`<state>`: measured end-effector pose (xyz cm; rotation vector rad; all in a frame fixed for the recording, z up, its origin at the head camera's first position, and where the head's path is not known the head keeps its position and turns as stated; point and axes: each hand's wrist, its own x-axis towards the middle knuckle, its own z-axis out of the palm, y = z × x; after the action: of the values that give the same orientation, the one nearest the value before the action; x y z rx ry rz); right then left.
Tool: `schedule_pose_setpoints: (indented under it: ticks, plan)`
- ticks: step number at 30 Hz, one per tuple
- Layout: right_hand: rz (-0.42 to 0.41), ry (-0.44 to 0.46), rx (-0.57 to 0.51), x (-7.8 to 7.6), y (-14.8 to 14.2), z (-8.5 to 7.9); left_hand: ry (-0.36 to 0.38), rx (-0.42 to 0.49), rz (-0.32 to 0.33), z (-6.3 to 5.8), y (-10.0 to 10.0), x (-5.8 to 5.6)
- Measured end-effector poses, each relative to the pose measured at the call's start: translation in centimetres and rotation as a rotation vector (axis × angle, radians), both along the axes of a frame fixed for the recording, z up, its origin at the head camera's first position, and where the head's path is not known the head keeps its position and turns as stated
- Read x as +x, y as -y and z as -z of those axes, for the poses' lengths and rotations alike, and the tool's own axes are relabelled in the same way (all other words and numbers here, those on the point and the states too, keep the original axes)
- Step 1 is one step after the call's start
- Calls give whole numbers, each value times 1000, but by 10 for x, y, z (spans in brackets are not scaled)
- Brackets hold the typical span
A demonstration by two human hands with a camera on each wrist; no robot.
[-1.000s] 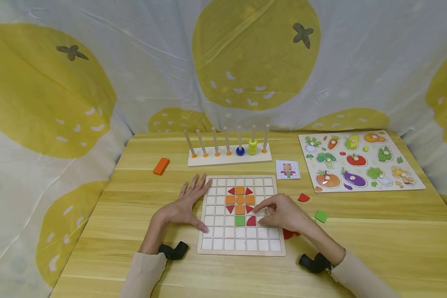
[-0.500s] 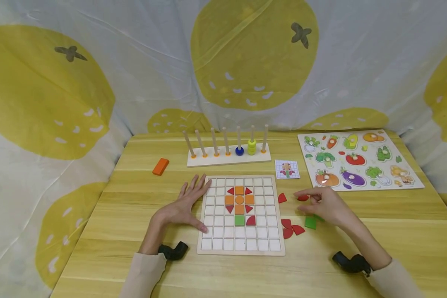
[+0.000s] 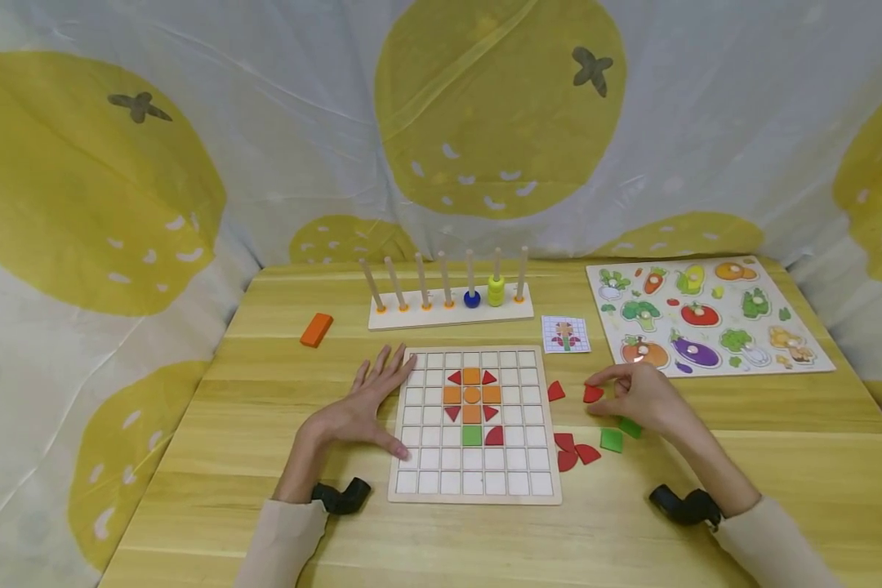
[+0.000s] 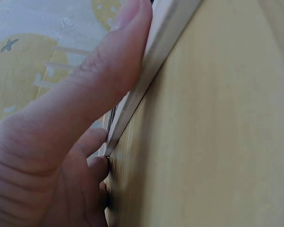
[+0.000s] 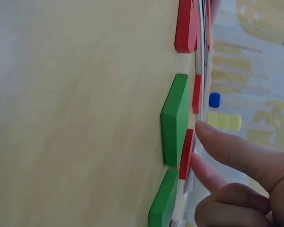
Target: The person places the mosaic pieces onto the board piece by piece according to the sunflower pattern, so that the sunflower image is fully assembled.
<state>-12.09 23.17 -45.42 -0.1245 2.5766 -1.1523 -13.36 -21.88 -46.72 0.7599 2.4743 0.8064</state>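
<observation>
A wooden grid board [image 3: 429, 482] bears a flat pattern of orange squares, an orange disc, red triangles, a green square [image 3: 472, 435] and a red quarter-circle piece. My left hand [image 3: 363, 406] is spread along the board's left side, fingertips and thumb touching its edge. To the right of the board, my right hand [image 3: 643, 398] has its index finger and thumb around another red quarter-circle piece [image 3: 593, 394], which lies flat on the table. In the right wrist view that red piece [image 5: 186, 153] sits just behind a green square piece [image 5: 175, 120], an index fingertip against it.
More red pieces [image 3: 567, 461] lie near the board's right edge, with green squares [image 3: 612, 441] beside them. A pattern card [image 3: 566, 335], a peg rack [image 3: 452, 310] with blue and yellow beads, a vegetable puzzle [image 3: 709, 318] and an orange block [image 3: 316, 330] stand farther back.
My right hand has left the board and moved right to the loose red piece, which has shifted slightly and turned in the last half second. The left hand has stayed in place.
</observation>
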Motion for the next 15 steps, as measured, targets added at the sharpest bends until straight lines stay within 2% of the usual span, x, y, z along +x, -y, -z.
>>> schedule_pose_setpoints:
  ticks: [8, 15]
  plan:
    - [-47, 13, -16, -6, 7, 1, -2, -4, 0, -2, -1, 1]
    - [-1, 14, 6, -8, -2, -1, 1, -10, -2, -1, -1, 0]
